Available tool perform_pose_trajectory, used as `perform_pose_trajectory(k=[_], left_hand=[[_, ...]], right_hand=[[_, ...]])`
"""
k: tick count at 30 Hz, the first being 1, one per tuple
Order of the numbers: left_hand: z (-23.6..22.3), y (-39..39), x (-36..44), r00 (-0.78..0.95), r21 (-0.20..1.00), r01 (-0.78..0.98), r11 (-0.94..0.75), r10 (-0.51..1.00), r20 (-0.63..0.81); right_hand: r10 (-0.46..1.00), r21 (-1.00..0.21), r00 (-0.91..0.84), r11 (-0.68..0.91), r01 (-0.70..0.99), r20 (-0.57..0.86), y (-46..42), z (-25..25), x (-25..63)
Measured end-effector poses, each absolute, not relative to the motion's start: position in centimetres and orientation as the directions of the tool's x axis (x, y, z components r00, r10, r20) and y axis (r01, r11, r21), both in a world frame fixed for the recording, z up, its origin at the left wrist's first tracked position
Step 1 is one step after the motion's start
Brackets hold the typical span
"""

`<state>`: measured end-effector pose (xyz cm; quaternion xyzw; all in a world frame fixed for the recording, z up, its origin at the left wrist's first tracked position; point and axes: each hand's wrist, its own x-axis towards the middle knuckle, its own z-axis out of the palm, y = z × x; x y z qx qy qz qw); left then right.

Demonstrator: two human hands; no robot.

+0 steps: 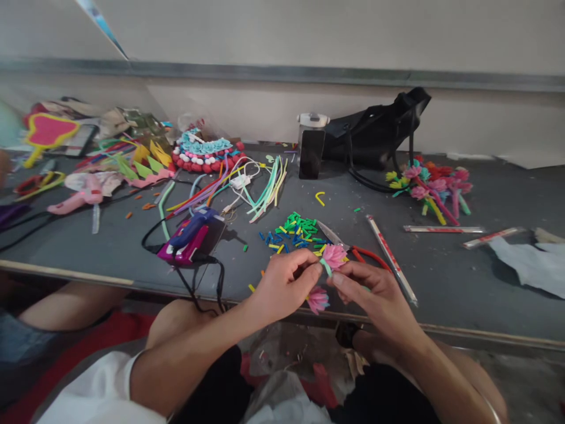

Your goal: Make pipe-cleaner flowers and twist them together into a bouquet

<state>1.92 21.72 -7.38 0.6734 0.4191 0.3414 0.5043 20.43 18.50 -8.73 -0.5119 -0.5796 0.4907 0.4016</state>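
Note:
Over the front edge of the table, my two hands meet around a pink pipe-cleaner flower (334, 257). My left hand (289, 281) is closed, pinching a pale green piece (326, 267) at the flower's left side. My right hand (375, 288) has its thumb and fingers closed on the flower's right underside. A second pink flower (318, 300) with bluish tips shows just below my left hand; whether that hand also holds it I cannot tell. Right behind the hands lie a heap of short green, blue and yellow pieces (300, 229) and red-handled scissors (334, 235).
A blue glue gun (192, 228) with black cables lies left of my hands. Loose pipe cleaners (271, 188) are behind. A phone (311, 154) leans on a cup (312, 121) beside a black bag (375, 132). Finished flowers (435, 185) and wrapped sticks (392, 259) lie right.

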Motion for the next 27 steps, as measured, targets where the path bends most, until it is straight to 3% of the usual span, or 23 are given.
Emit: perform_pose_trajectory(k=[5,9,13,20,27], left_hand=[[-7.2,21.8,2.2,0.425,0.977,-0.063,0.204,0.891,-0.159],[-7.2,21.9,2.3,0.516,0.819,-0.317,0.478,0.812,-0.274],[-7.5,22.0,2.2,0.636,0.667,-0.382,0.64,0.705,-0.312],[-8.1,21.9,2.2,0.745,0.59,-0.317,0.743,0.58,-0.33],[-7.7,21.9,2.2,0.675,0.702,-0.24,0.67,0.635,-0.376]], right_hand=[[0.99,-0.98,-0.133,-0.023,0.195,-0.05,18.4,-8.9,20.0],[0.988,-0.985,-0.113,-0.086,0.151,-0.104,18.6,-9.1,19.5],[0.993,-0.997,-0.114,-0.014,0.08,-0.023,19.1,-9.4,19.7],[0.985,-0.985,-0.122,0.136,0.103,0.123,19.7,-10.1,20.8],[0.979,-0.984,-0.172,0.132,0.118,0.111,20.0,-10.7,21.5]])
